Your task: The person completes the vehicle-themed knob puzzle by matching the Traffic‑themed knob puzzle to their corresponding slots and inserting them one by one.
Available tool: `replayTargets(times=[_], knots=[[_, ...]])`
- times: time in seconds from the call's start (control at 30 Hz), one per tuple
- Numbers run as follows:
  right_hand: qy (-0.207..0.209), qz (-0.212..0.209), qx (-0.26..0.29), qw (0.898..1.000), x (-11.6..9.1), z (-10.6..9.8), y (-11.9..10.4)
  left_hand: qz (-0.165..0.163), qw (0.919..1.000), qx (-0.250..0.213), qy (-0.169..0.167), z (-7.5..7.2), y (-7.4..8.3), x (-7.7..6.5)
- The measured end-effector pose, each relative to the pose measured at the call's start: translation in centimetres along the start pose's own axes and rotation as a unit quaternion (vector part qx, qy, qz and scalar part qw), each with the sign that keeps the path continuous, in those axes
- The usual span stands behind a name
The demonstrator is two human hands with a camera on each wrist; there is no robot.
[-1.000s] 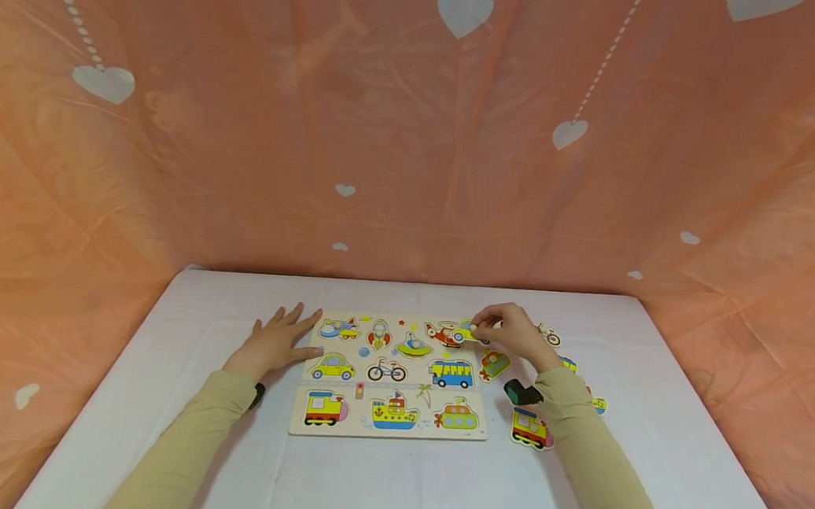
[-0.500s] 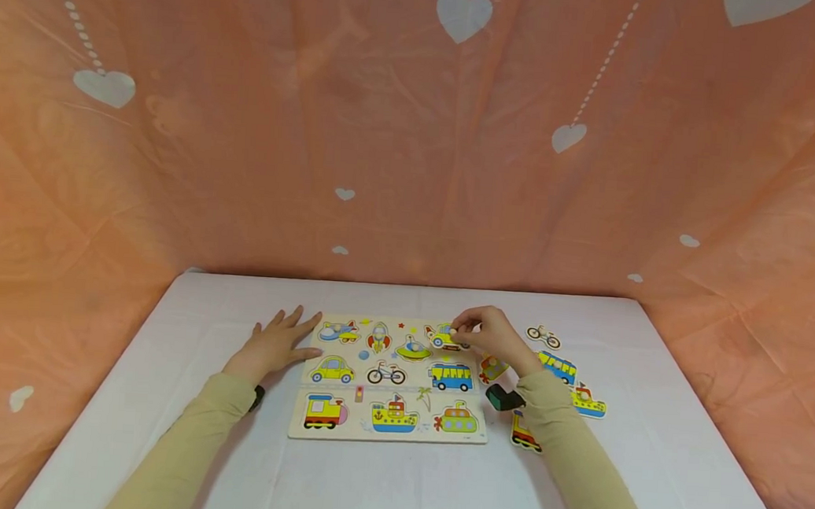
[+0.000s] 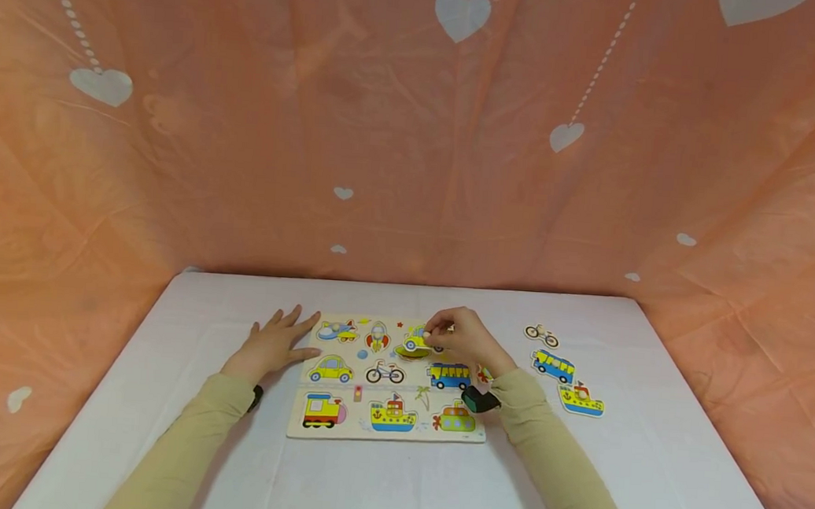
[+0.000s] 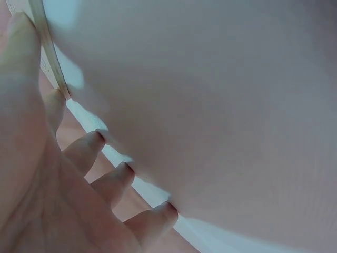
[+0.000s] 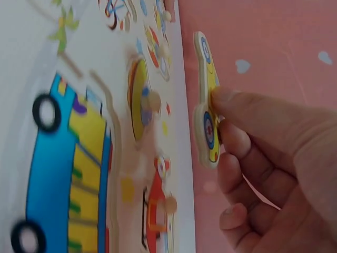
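My right hand [image 3: 460,333] pinches a yellow car puzzle piece [image 5: 209,100] between thumb and fingers. In the right wrist view the piece stands edge-on, raised off the wooden puzzle board [image 3: 395,436]. From the head view it overlaps the flying saucer piece [image 3: 411,352] in the board's top row. With fingers spread, my left hand [image 3: 269,347] lies at the board's left edge, its thumb and index fingertip on the board. Knobbed plane [image 3: 334,330], rocket [image 3: 377,336] and helicopter [image 5: 158,211] pieces sit in the board. The printed car picture [image 3: 331,368] is in the middle row, at left.
Right of the board lie a bicycle piece [image 3: 540,335], a bus piece [image 3: 553,366] and a boat piece [image 3: 580,398]. A submarine piece [image 3: 484,373] is mostly hidden by the right wrist. An orange curtain [image 3: 409,231] hangs behind the white table [image 3: 377,489].
My right hand has carried the car piece leftward, from over the helicopter to over the flying saucer. Its forearm now hides the train piece. The left hand has stayed in place.
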State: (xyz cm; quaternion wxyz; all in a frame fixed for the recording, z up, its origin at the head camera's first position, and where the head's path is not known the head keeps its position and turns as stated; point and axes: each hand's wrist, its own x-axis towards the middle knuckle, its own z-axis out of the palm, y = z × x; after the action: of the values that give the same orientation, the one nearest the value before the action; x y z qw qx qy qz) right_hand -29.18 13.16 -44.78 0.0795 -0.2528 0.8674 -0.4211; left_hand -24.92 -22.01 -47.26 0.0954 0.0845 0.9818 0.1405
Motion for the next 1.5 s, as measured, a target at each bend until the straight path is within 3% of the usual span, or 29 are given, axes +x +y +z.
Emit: replayTargets(times=[0.5,0.97,1.3,1.5], knots=[[-0.03,-0.015,0.014,0.999,1.0,2.5,-2.1,-0.001,1.0,-0.005,0.001,-0.2,0.0,-0.2],[-0.057,-0.055,0.031,0.996,2.4,4.9,-2.6,-0.002,1.0,-0.004,-0.002,-0.3,0.2,-0.3],[-0.06,-0.011,0.056,0.997,3.0,7.2,-3.1,-0.002,1.0,-0.005,-0.003,-0.4,0.6,-0.3],[-0.073,-0.031,0.06,0.995,3.2,8.5,-3.8,-0.003,1.0,-0.006,-0.004,-0.5,0.6,-0.4]])
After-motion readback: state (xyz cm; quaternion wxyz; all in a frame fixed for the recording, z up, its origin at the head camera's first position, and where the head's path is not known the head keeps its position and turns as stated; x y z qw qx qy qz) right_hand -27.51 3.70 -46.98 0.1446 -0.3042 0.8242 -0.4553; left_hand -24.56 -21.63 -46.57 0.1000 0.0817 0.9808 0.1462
